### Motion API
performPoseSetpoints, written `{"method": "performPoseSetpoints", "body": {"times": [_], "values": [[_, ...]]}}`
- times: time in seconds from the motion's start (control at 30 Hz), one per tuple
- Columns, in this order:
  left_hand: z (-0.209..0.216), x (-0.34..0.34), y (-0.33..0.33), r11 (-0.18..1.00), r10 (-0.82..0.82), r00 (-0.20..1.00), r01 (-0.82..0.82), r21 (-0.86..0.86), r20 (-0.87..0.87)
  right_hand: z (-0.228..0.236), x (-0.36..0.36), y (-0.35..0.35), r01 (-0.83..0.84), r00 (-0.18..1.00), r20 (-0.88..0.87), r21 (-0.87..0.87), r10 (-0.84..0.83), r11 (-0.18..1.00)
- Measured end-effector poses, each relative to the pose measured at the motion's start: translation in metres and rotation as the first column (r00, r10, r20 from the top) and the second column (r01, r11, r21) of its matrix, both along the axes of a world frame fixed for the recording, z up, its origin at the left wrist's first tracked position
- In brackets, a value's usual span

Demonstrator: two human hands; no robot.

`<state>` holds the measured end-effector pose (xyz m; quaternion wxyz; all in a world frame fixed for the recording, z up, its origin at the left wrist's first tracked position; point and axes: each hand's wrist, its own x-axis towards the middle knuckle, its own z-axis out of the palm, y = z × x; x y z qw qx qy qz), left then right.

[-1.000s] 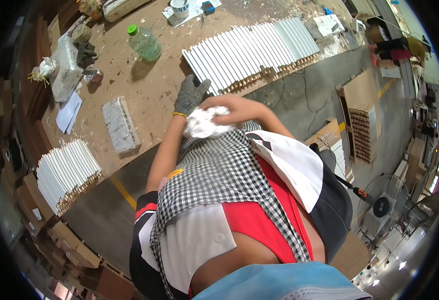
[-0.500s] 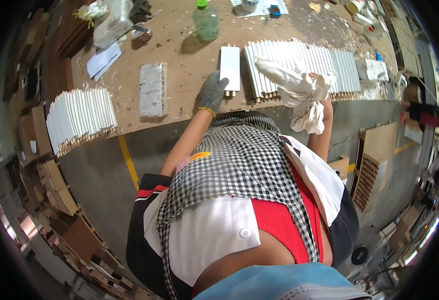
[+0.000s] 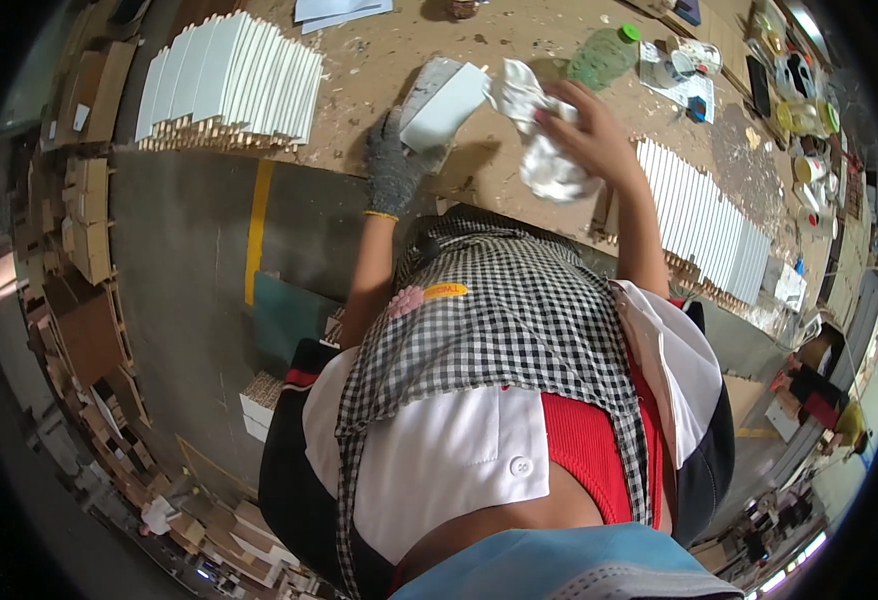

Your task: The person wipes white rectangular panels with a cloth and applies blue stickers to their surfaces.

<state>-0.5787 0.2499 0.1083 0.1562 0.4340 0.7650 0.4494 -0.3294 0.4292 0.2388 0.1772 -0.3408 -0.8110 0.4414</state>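
Observation:
In a grey knit glove, my left hand (image 3: 391, 172) grips the near left end of a small white panel (image 3: 446, 110). The panel lies slanted over a paint-smeared block (image 3: 427, 82) on the worktable (image 3: 359, 90). The glove hides part of the panel's edge. My right hand (image 3: 594, 135), bare, clutches a crumpled white cloth (image 3: 551, 168) just right of the panel; the cloth does not visibly touch it.
A row of white panels (image 3: 244, 80) stands on the left part of the table, and another row (image 3: 704, 215) on the right. Beyond my right hand is a green-capped bottle (image 3: 599, 62). Papers (image 3: 344, 10), a cup (image 3: 677, 67) and several containers lie toward the back.
My view has turned left. My left hand has brought the panel from beside the right-hand row over to the block. My right hand has moved in closer with the cloth.

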Motion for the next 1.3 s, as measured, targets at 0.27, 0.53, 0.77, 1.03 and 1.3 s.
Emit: {"method": "performPoseSetpoints", "body": {"times": [0.27,0.53,0.77,1.03,1.3], "values": [[-0.031,-0.01,-0.007,0.96,-0.085,0.943,-0.009,0.28,0.322,-0.137,-0.141,-0.061,-0.374,0.921,0.162,0.627,0.355,0.684],[-0.004,-0.013,-0.008,0.954,-0.186,0.827,0.022,0.299,0.53,-0.139,-0.155,0.033,0.007,0.997,0.047,0.706,-0.058,0.708],[-0.008,-0.006,-0.002,0.949,-0.155,0.946,0.062,0.308,0.285,-0.119,-0.11,-0.043,-0.358,0.933,0.224,0.646,0.282,0.674],[-0.027,0.004,-0.016,0.916,-0.087,0.754,-0.195,0.349,0.651,-0.033,-0.051,0.058,0.349,0.937,-0.178,0.545,-0.302,0.762],[-0.025,-0.011,-0.031,0.985,0.047,0.958,-0.092,0.146,0.282,-0.053,0.012,0.15,0.183,0.902,0.01,0.895,-0.431,0.406]]}}
